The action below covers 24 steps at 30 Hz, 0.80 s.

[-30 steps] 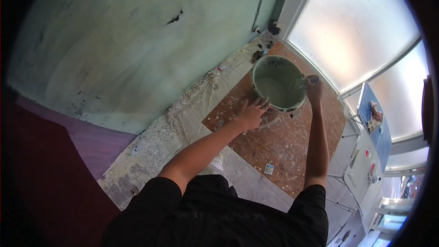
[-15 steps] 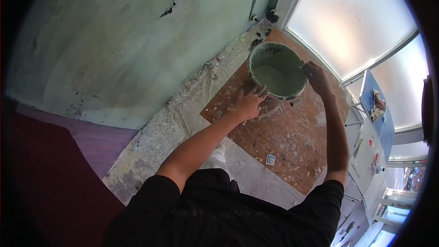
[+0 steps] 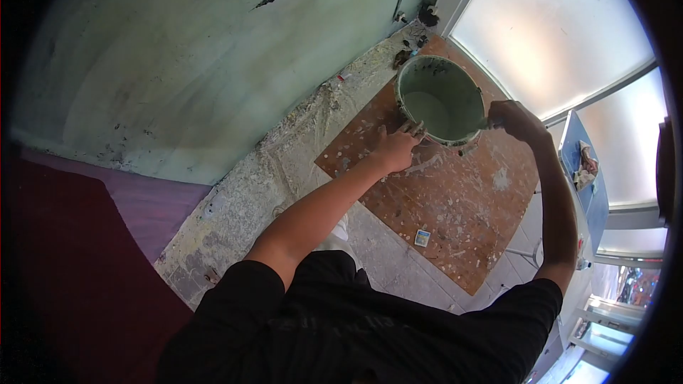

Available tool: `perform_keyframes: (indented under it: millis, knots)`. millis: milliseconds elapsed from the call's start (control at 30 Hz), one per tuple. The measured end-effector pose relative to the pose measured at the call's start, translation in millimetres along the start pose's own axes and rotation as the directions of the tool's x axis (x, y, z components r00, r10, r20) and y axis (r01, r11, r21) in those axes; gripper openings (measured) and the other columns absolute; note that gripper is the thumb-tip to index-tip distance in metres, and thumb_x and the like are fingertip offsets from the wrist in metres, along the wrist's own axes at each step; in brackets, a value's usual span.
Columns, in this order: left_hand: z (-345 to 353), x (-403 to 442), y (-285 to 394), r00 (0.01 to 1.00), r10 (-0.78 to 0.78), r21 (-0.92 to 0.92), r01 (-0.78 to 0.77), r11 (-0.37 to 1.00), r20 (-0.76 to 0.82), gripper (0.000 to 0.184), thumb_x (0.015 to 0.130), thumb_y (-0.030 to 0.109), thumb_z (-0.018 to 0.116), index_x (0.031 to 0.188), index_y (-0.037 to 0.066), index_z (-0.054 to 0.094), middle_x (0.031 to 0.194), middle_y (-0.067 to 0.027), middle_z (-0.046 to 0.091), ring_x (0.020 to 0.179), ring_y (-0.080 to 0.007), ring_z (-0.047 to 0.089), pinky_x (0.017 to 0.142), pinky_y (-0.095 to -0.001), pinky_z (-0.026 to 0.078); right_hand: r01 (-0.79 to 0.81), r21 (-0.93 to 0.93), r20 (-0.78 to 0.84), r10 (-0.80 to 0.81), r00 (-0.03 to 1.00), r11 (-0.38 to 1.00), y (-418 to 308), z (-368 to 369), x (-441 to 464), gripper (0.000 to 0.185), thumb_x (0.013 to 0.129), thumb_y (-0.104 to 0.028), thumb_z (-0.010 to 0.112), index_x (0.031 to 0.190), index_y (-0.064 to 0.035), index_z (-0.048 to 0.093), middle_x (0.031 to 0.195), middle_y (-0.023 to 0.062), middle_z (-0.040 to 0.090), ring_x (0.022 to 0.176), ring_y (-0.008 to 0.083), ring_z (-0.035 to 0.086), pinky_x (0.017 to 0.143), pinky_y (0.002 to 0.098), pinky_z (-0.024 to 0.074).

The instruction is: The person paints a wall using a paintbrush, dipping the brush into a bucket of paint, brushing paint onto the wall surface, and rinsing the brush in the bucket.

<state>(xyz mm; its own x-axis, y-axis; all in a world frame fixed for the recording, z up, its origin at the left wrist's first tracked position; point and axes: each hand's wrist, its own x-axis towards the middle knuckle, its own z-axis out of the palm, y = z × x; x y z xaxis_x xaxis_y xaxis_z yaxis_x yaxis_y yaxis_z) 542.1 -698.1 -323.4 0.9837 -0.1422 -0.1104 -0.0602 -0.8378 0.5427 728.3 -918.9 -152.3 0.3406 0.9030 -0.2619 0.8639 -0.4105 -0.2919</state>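
Note:
A round green bucket (image 3: 469, 103) stands tilted in view on a paint-spotted brown board (image 3: 462, 206), pale greenish stuff at its bottom. Its inner wall and rim are smeared with dark flecks. My left hand (image 3: 400, 149) grips the near left rim, fingertips over the edge and thumb apart. At the right side of the rim is my right hand (image 3: 518, 121), its fingers closed. A small greenish, flat-looking piece sticks out from them toward the bucket; I cannot make out what it is.
A stained green wall (image 3: 178, 64) runs along the left, with crusted debris (image 3: 306, 124) at its foot. Frosted panels (image 3: 555, 35) stand on the right, near a blue table (image 3: 594, 192) bearing a crumpled item (image 3: 586, 163). A small packet (image 3: 422, 237) lies on the board.
My right hand has moved right and slightly down, outward from the bucket's rim. My left hand stays at the rim. The view has shifted slightly.

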Motion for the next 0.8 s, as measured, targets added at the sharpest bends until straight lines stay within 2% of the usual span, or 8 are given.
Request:
perform_keyframes:
  millis: [267,333,367,433,467,567,633,800]
  knots:
    - [-2.7,1.4,-4.3,0.996,0.078,0.004,-0.078,0.997,0.043,0.068,0.081,0.016,0.053,0.143,0.019,0.027,0.148,-0.0054,0.027,0.135,-0.0245,0.028,0.102,-0.0651,0.023,-0.056,0.483,-0.434,0.295,0.851,0.874,15.2,4.8,-18.3,0.01,0.077,0.006,0.056,0.083,0.0017,0.062,0.081,0.0082,0.061,0.073,0.0187,0.06,0.068,0.0308,0.0488]
    - [-20.3,-5.4,-1.7,0.983,0.057,0.017,-0.061,0.998,0.176,0.067,0.081,0.019,0.055,0.143,0.021,0.029,0.143,-0.01,0.037,0.13,-0.0273,0.036,0.102,-0.0604,0.027,0.065,0.021,-0.735,-0.029,0.677,0.998,44.6,27.6,-23.3,0.008,0.081,0.0,0.058,0.088,0.0005,0.063,0.085,0.0065,0.062,0.079,0.017,0.059,0.069,0.0267,0.0473]
    - [-16.1,-5.8,-10.5,0.981,0.061,0.045,-0.07,0.997,0.184,0.067,0.08,0.02,0.055,0.142,0.021,0.03,0.14,-0.0118,0.041,0.128,-0.0285,0.039,0.102,-0.0577,0.03,0.131,0.608,-0.695,0.445,0.566,0.783,111.7,59.0,-21.8,0.012,0.081,-0.003,0.06,0.093,0.0011,0.062,0.096,0.0077,0.061,0.084,0.0189,0.059,0.074,0.0294,0.0495]
    - [-30.8,-50.0,-17.0,0.973,0.179,0.167,-0.154,0.974,-0.147,0.058,0.082,0.026,0.055,0.137,0.014,0.039,0.121,-0.0178,0.055,0.106,-0.0325,0.056,0.091,-0.0446,0.045,0.446,0.784,-0.617,0.619,0.486,0.432,95.0,74.9,-21.9,0.02,0.087,-0.009,0.057,0.104,0.0021,0.059,0.116,0.0116,0.053,0.1,0.0241,0.058,0.077,0.0367,0.0561]
    - [-18.5,-62.8,-31.7,0.977,0.117,0.175,-0.085,0.981,-0.18,0.058,0.082,0.026,0.055,0.137,0.014,0.039,0.121,-0.0178,0.055,0.106,-0.0325,0.056,0.091,-0.0446,0.045,0.128,0.709,-0.677,0.617,0.401,0.694,113.4,97.0,-19.4,0.029,0.089,-0.009,0.053,0.116,0.0019,0.053,0.118,0.0136,0.052,0.105,0.0271,0.057,0.081,0.0361,0.0556]
    - [5.0,-96.8,-89.1,0.929,0.047,-0.182,-0.121,0.976,-0.366,0.057,0.085,0.024,0.055,0.137,0.01,0.037,0.143,-0.0186,0.032,0.126,-0.0326,0.039,0.105,-0.0418,0.032,0.275,0.645,-0.757,0.547,0.358,0.713,154.1,179.2,-9.8,0.042,0.091,-0.007,0.05,0.13,0.0038,0.038,0.12,0.0201,0.048,0.109,0.0328,0.054,0.09,0.0409,0.0523]
    - [1.6,-149.7,-139.8,0.935,-0.115,-0.397,-0.029,0.917,-0.336,0.054,0.087,0.024,0.054,0.136,0.007,0.039,0.146,-0.0195,0.027,0.131,-0.0321,0.034,0.108,-0.0394,0.028,0.756,0.649,-0.224,0.929,0.295,-0.084,52.1,153.9,9.3,0.039,0.093,-0.008,0.049,0.127,0.0084,0.039,0.122,0.0227,0.046,0.111,0.0342,0.052,0.093,0.0405,0.0508]
    - [-3.0,-316.5,-271.6,0.573,-0.564,-0.555,0.215,0.803,-0.595,0.056,0.083,0.024,0.06,0.13,-0.002,0.044,0.133,-0.0246,0.044,0.126,-0.0329,0.042,0.106,-0.0366,0.032,0.866,0.342,-0.115,0.899,0.423,-0.364,-46.0,133.4,55.6,0.033,0.093,-0.009,0.049,0.119,0.0101,0.046,0.116,0.0229,0.055,0.11,0.0299,0.054,0.097,0.0388,0.0471]
